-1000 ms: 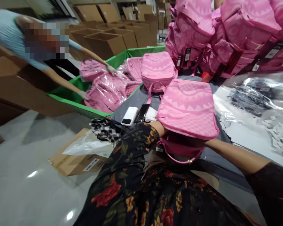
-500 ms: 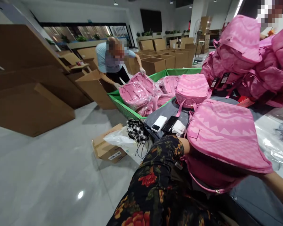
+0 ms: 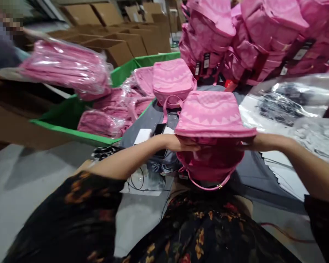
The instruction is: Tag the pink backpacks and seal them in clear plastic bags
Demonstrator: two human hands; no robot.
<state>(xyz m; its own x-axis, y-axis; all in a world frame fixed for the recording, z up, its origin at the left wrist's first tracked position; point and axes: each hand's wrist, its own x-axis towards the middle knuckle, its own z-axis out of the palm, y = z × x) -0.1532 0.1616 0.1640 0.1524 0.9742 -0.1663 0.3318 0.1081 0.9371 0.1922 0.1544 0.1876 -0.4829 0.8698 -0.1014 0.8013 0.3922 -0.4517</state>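
Pink zigzag-print fabric backpack [image 3: 211,166] — squarely between left hand [image 3: 185,142] and right hand [image 3: 252,141], both partly beneath flap [image 3: 211,113] — grip can't be told

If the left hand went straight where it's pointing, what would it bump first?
Probably the near pink bag: the left hand is at its side, just below the flap. Beyond is the right hand, but depth is unclear.

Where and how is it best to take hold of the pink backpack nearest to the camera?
Probably grip the pink backpack by its thin loop, from the near side: the loop bows outward at the near edge, so likely easy to hook.
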